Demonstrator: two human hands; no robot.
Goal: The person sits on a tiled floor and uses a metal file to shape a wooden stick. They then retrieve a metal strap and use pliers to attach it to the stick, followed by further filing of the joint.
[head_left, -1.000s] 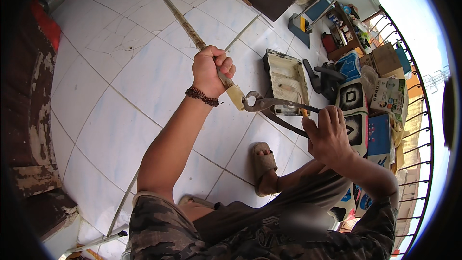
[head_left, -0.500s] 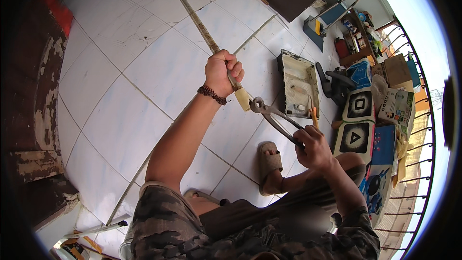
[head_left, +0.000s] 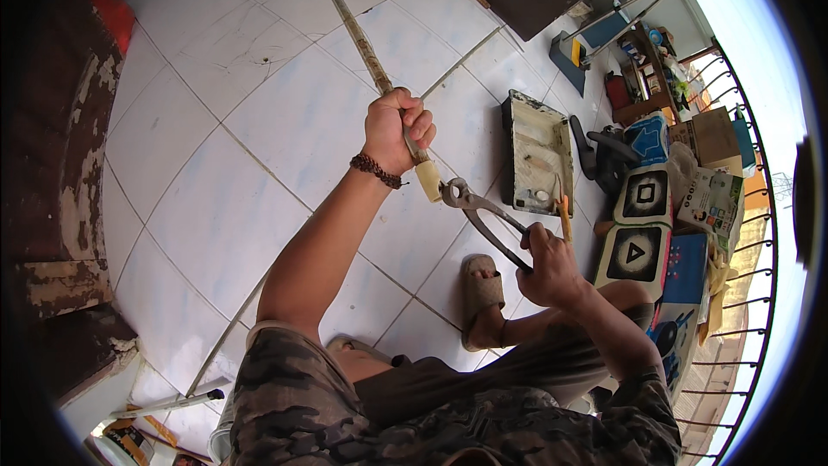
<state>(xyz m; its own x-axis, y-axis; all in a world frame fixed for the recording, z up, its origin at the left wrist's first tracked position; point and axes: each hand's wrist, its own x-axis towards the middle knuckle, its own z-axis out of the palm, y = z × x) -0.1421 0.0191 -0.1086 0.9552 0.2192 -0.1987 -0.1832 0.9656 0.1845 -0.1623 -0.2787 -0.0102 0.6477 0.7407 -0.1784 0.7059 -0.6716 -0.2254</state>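
My left hand (head_left: 397, 129) is wrapped round a long, stained pole (head_left: 349, 22) close to its near end. Below the fist, a short cream-coloured end piece (head_left: 428, 181) sticks out of the grip. My right hand (head_left: 552, 269) is closed on the handles of metal pincers (head_left: 485, 216). The rounded jaws of the pincers are at the tip of the cream end piece; whether they bite on it I cannot tell. The far end of the pole runs out past the top of the view.
A paint tray (head_left: 540, 154) coated with dried cream paint lies on the tiled floor (head_left: 259, 164), a brush-like orange handle (head_left: 565, 217) at its near corner. Boxes (head_left: 634, 250) stand along the railing (head_left: 759, 293). A dustpan (head_left: 569, 60) is farther back; a peeling brown door (head_left: 65, 164) stands left.
The pincers' jaws and my right hand have shifted slightly to the left. The pincers' handles look a little closer together. My left hand keeps its hold on the pole.
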